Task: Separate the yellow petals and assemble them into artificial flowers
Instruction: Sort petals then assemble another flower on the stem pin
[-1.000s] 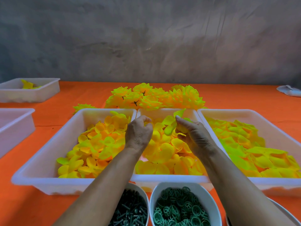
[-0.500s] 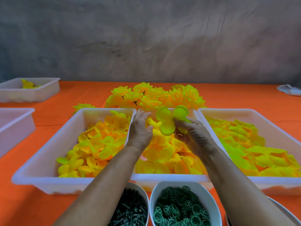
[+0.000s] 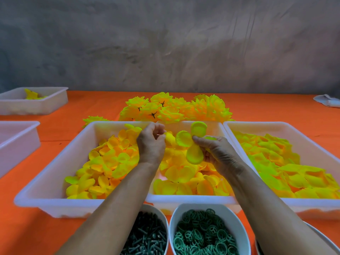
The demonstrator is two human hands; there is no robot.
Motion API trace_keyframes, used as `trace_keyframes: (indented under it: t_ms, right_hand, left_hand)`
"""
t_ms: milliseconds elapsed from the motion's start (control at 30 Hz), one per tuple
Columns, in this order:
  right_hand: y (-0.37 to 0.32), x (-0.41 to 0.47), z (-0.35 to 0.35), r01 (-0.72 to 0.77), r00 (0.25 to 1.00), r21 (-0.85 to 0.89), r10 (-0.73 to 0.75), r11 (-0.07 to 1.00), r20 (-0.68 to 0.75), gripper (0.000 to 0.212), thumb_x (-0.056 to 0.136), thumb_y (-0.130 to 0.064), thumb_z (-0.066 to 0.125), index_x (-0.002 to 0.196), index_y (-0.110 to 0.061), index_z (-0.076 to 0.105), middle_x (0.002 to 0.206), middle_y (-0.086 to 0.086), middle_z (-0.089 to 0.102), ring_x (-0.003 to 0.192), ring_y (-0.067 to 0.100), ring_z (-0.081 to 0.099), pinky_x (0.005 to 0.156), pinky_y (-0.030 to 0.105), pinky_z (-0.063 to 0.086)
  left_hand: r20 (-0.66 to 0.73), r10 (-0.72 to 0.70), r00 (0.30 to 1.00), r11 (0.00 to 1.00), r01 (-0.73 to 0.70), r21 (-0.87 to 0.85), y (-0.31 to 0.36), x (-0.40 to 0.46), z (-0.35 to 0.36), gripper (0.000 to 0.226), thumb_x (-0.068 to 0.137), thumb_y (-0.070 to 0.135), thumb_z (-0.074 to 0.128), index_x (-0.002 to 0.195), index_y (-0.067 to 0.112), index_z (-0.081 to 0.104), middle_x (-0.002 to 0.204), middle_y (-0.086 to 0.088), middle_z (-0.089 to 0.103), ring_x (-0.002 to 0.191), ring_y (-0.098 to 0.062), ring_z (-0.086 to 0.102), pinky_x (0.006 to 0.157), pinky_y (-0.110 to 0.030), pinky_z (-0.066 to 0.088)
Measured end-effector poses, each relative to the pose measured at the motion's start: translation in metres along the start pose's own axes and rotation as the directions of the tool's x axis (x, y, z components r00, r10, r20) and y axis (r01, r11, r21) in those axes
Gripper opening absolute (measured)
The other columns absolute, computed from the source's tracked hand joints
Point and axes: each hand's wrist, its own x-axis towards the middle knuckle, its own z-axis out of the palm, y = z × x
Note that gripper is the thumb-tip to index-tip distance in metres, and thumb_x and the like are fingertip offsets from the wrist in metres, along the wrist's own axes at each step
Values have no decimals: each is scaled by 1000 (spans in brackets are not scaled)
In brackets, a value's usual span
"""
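Holding item: petal cluster (image 3: 191, 142) — yellow, several rounded lobes, raised above the middle tray (image 3: 187, 198).
Right hand (image 3: 219, 153): fingers curled, pinched the cluster at its centre.
Left hand (image 3: 150, 144): fingers curled, pinched a yellow petal (image 3: 170, 139) just beside the cluster.
Flanking trays: left tray (image 3: 51, 183) and right tray (image 3: 287, 126) — loose yellow petals.
Behind: finished flowers (image 3: 174, 109) lay on the orange table (image 3: 92, 103).
Front bowls: dark stems (image 3: 147, 236); green rings (image 3: 202, 234).

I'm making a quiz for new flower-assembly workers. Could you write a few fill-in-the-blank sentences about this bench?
1. The tablecloth is ____.
2. The right hand pinches a ____ petal piece.
3. The rings in the bowl are ____.
4. Finished flowers lie ____ the trays.

Missing words: orange; yellow; green; behind
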Motion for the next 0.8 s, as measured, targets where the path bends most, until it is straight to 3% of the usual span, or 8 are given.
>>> trace_keyframes:
  t_ms: [100, 200, 300, 400, 500, 667, 800]
  right_hand:
    - [0, -1, -1, 5, 999, -27, -4, 1000, 37, 23, 59, -31, 76, 57, -18, 58, 59, 0, 52, 58, 17, 53, 63, 31, 42]
    - [2, 0, -2, 7, 997, -53, -3, 999, 77, 24, 61, -35, 76, 50, -20, 61, 52, -6, 54, 52, 12, 56, 59, 29, 44]
    - [3, 1, -2, 1, 995, -80, 7, 997, 104, 21, 62, -37, 76, 61, -17, 69, 61, 0, 61, 58, 15, 58, 61, 29, 46]
    - [3, 0, -3, -56, 990, -145, 74, 988, 119, 21, 68, -31, 77, 69, -11, 71, 64, 5, 64, 55, 16, 58, 53, 23, 44]
    - [2, -1, -2, -93, 987, -206, 118, 974, 109, 14, 78, -22, 73, 67, -15, 69, 56, 3, 65, 49, 12, 62, 46, 21, 44]
    - [-2, 0, -2, -36, 996, -213, 53, 976, 74, 12, 76, -22, 76, 70, -18, 67, 58, -2, 67, 53, 12, 65, 48, 23, 45]
    - [-16, 1, 1, -85, 983, -288, 127, 954, 130, 9, 80, -22, 72, 78, -15, 67, 61, -1, 68, 57, 13, 67, 52, 23, 47]
  left_hand:
    - [-35, 7, 999, 982, -14, -187, 4, 0, -1, 22, 85, -11, 56, 90, 10, 61, 82, -3, 62, 72, -12, 60, 58, -18, 52]
    - [-27, -98, 995, 949, 85, -302, 4, 0, 0, 24, 86, -14, 53, 94, 7, 58, 83, -6, 57, 70, -10, 58, 55, -14, 52]
    - [71, -92, 993, 992, 97, -76, 0, -3, 3, 26, 84, -16, 51, 96, 7, 57, 88, -10, 57, 78, -21, 59, 57, -20, 55]
    - [117, -42, 992, 986, 22, 167, -2, -3, 3, 25, 83, -10, 55, 104, 1, 63, 106, -15, 66, 92, -28, 64, 80, -40, 56]
    - [118, -71, 990, 974, 44, 223, -2, -2, 2, 30, 81, -13, 53, 105, 0, 64, 119, -22, 62, 98, -34, 64, 82, -45, 55]
    - [126, -121, 985, 934, 70, 350, -5, -1, 5, 38, 81, -11, 56, 116, 3, 58, 103, -17, 66, 93, -30, 65, 78, -41, 56]
    - [130, -109, 985, 921, 51, 385, -4, -1, 6, 44, 81, -5, 62, 123, 6, 55, 113, -17, 64, 103, -29, 62, 85, -37, 52]
